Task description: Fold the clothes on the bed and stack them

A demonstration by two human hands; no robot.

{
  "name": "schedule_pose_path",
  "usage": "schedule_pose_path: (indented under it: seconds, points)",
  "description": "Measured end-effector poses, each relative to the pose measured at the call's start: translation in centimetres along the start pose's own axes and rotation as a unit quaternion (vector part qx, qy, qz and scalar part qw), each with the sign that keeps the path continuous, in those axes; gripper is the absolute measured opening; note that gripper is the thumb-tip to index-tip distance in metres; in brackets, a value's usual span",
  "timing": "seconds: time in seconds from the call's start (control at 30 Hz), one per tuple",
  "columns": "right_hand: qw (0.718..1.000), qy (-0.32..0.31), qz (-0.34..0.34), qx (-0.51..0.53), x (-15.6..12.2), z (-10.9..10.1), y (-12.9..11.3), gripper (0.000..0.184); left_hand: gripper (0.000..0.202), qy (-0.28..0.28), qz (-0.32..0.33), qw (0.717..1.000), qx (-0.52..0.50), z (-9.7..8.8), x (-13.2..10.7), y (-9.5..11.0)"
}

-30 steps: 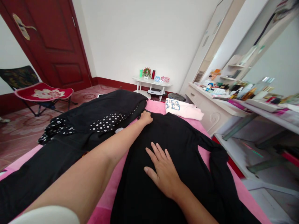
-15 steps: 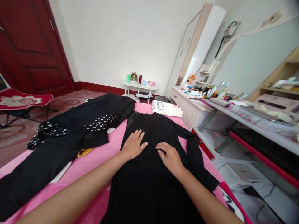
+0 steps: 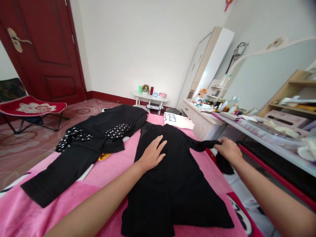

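Observation:
A long black garment (image 3: 170, 184) lies spread over the pink bedspread (image 3: 111, 171). My left hand (image 3: 153, 154) rests flat on its upper part, fingers apart. Off to the right, my right hand (image 3: 227, 149) is closed around the garment's sleeve (image 3: 201, 144), which is lifted and stretched out past the bed's edge. The sleeve's end dangles below that hand. Left of the garment lies a heap of other dark clothes (image 3: 118, 115), with a white-dotted black fabric (image 3: 118, 130) among them.
A folded white cloth (image 3: 179, 120) lies at the bed's far end. Along the right stands a cluttered dressing table (image 3: 209, 115). A low white stand (image 3: 149, 96) is by the far wall. At left are a red folding stool (image 3: 34, 105) and a red door (image 3: 49, 49).
My right hand has moved from the garment's middle out to the right and taken hold of the sleeve, raising it. My left hand stays on the fabric. The view has shifted slightly.

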State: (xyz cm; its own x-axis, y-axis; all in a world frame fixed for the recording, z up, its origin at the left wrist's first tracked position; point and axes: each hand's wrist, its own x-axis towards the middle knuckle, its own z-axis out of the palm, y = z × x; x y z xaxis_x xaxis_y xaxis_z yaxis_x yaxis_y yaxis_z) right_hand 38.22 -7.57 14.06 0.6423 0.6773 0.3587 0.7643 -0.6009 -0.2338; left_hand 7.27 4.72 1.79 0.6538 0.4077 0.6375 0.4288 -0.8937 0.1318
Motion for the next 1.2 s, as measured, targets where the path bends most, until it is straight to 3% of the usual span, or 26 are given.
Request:
schedule_pose_path:
  seconds: [0.03,0.07,0.13,0.17,0.23,0.27,0.37,0.43,0.5,0.57,0.67,0.8,1.0,1.2]
  points:
    - [0.998,0.020,-0.032,0.041,-0.2,-2.1,-2.9,0.017,0.055,0.016,0.037,0.999,0.003,-0.5,-0.1,0.3]
    - [0.985,0.030,-0.126,0.115,-0.9,-4.1,-5.8,0.021,0.055,0.030,0.070,0.997,0.009,-1.0,-0.2,0.5]
    - [0.915,0.017,-0.320,0.245,-3.4,-7.4,-10.9,0.036,0.053,0.053,0.115,0.992,0.024,-1.6,-0.5,0.7]
    - [0.881,0.013,-0.396,0.260,-4.9,-8.5,-12.7,0.043,0.052,0.061,0.121,0.990,0.033,-1.8,-0.6,0.8]
    - [0.846,0.019,-0.465,0.261,-8.0,-9.0,-14.1,0.041,0.055,0.061,0.094,0.992,0.052,-2.1,-0.7,0.8]
    - [0.847,0.006,-0.467,0.253,-9.3,-8.2,-13.6,0.036,0.058,0.053,0.065,0.994,0.063,-2.2,-0.6,0.8]
    - [0.901,-0.064,-0.384,0.192,-11.4,-3.2,-8.5,0.029,0.072,0.025,-0.045,0.994,0.100,-2.2,-0.2,0.6]
    - [0.945,-0.102,-0.288,0.114,-12.0,1.0,-3.8,0.042,0.077,0.012,-0.127,0.985,0.118,-1.6,0.0,0.2]
    - [0.968,-0.143,-0.200,0.049,-12.6,4.4,0.5,0.054,0.075,-0.015,-0.202,0.972,0.122,-0.6,0.0,-0.6]
    - [0.977,-0.160,-0.139,0.012,-13.4,6.5,3.5,0.057,0.066,-0.052,-0.243,0.961,0.118,0.3,0.1,-1.4]
    - [0.979,-0.179,-0.090,0.028,-14.3,7.3,5.3,0.050,0.044,-0.113,-0.220,0.963,0.111,0.6,0.7,-2.6]
    - [0.949,-0.229,-0.121,0.181,-14.2,5.3,3.1,0.036,0.041,-0.167,-0.178,0.965,0.099,-1.1,3.4,-4.7]
    - [0.873,-0.278,-0.120,0.381,-14.5,0.9,-4.4,0.042,0.042,-0.091,-0.150,0.976,0.128,-5.5,8.7,-8.1]
    - [0.862,-0.304,-0.070,0.400,-16.7,1.7,-8.3,0.054,0.041,-0.073,-0.129,0.973,0.175,-8.5,10.2,-10.1]
